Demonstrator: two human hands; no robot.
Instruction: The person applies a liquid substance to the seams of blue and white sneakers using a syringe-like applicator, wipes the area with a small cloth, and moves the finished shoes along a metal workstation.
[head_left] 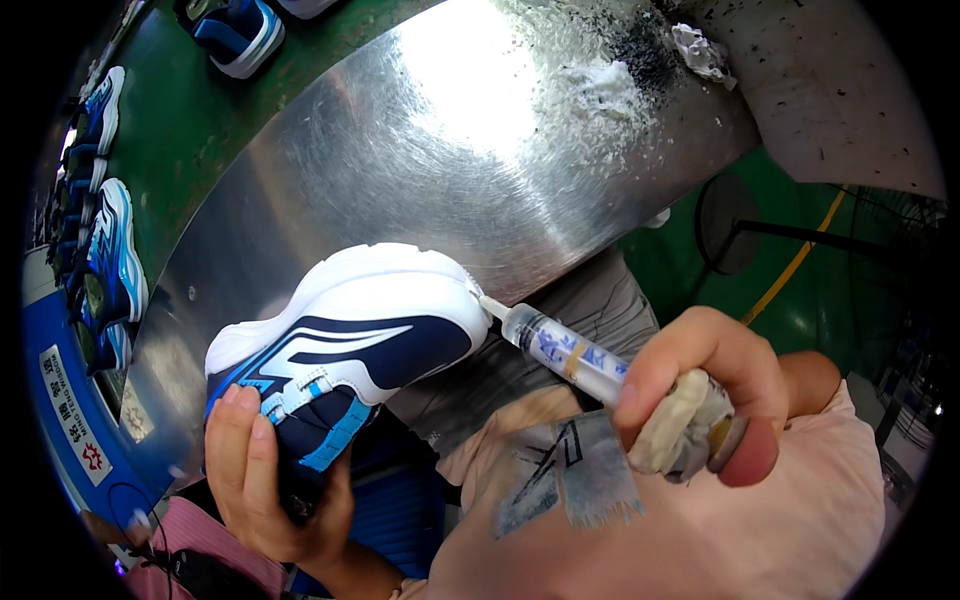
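The left hand's palm is hidden behind the shoe, and its forearm runs out at the lower edge. The syringe's rear end is buried under the right hand and a crusted wad, so the plunger cannot be made out. The left hand grasps the shoe from below, fingers wrapped over the blue upper, holding it tilted with the white sole up above the steel table. The right hand is clenched around the syringe, thumb low, its tip touching the shoe's heel edge. More shoes sit on the green belt at left, some cut off by the rim.
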